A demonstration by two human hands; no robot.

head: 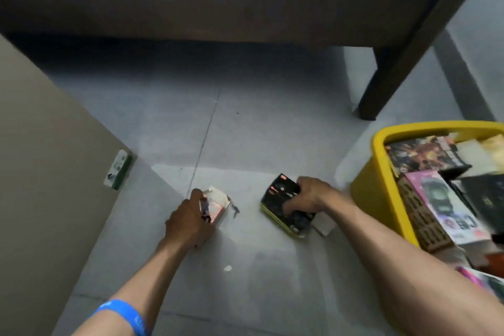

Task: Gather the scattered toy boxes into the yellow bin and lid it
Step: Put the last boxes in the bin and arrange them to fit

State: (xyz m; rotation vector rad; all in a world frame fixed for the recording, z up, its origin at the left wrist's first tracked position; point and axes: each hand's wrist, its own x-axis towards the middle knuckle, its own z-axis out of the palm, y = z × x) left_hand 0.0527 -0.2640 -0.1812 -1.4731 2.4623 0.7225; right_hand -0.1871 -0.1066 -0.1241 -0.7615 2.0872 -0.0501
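Observation:
My left hand (188, 222) is closed around a small pink-and-white toy box (216, 203) on the grey floor. To the right, my right hand (306, 196) grips a black toy box with a yellow edge (281, 199), which is tilted up off the floor. A small white box (324, 224) lies just under its right end. The yellow bin (381, 172) stands at the right edge, open and filled with several toy boxes. A green-and-white box (118, 170) leans against the beige panel on the left. No lid is in view.
A bed frame (191, 8) spans the top, with its dark leg (381, 84) behind the bin. A beige panel (41, 172) walls off the left side. A tiny dark toy piece (236, 210) and a white scrap (227, 268) lie on the floor.

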